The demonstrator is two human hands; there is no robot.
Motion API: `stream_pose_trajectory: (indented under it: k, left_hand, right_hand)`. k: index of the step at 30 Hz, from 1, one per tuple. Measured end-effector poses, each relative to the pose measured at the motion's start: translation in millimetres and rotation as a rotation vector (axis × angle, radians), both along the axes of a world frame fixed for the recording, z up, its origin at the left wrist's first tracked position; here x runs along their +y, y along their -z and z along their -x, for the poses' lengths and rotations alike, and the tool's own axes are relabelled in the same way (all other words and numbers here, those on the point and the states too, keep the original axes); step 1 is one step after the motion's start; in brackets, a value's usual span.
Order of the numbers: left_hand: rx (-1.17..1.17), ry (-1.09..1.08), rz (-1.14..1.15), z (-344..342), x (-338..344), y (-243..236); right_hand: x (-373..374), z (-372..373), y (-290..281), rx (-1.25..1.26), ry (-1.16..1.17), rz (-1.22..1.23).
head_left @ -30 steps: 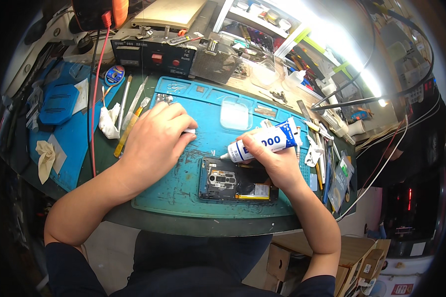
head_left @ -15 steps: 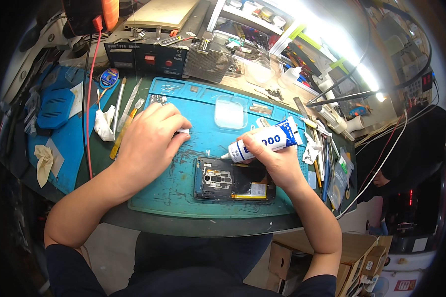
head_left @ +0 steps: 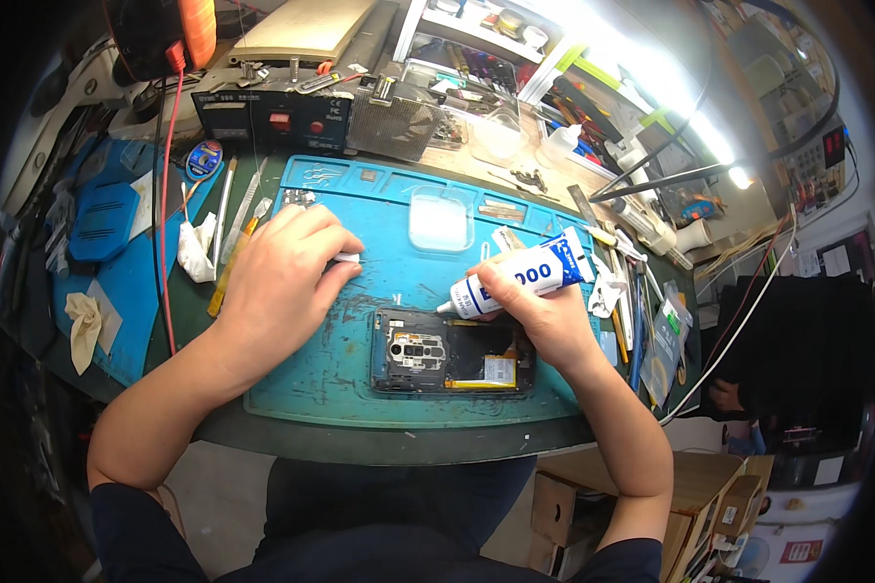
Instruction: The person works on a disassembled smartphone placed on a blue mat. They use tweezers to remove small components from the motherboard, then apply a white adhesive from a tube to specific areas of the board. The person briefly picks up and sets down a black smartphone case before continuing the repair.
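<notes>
My right hand (head_left: 544,311) is wrapped round a white and blue glue tube (head_left: 520,277), tilted with its nozzle down to the left. The nozzle tip is by the far edge of an opened phone (head_left: 413,364), which lies on the blue work mat (head_left: 311,389); whether it touches the phone I cannot tell. Metal camera parts and a battery show inside the phone. Over the mat's left part, my left hand (head_left: 287,282) pinches a small white piece (head_left: 346,257), mostly hidden by the fingers. Tiny white bits (head_left: 397,298) lie just beyond the phone.
Beyond the hands sits a clear plastic box (head_left: 439,222). A black bench unit (head_left: 272,121) stands at the back left. Tweezers, sticks and crumpled tissue (head_left: 196,248) lie left, with more tools (head_left: 632,301) to the right. A red cable (head_left: 170,194) hangs at left. Another person's hand (head_left: 724,395) shows far right.
The view has shifted slightly, so the bench and phone appear a little further left. Both hands keep their grips. At far right, the other person's dark-clothed figure sits lower in the picture.
</notes>
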State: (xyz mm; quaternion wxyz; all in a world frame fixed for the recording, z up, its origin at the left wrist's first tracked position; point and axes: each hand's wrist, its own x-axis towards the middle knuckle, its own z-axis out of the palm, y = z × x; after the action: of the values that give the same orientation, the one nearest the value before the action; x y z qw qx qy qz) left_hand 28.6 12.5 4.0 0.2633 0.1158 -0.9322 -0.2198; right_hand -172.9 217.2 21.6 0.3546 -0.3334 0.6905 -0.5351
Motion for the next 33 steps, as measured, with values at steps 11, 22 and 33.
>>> stream_pose_trajectory:
  k: [11, 22, 33]
  left_hand:
    - [0.017, 0.004, -0.013, 2, 1, 0]
    - [0.02, 0.0, -0.006, 3, 1, 1]
    - [0.01, -0.003, 0.008, 3, 0, 2]
  right_hand:
    - [6, 7, -4, -0.037, 0.021, -0.033]
    - [11, 9, -4, -0.03, 0.046, -0.022]
    - [16, 13, -8, -0.024, 0.042, -0.042]
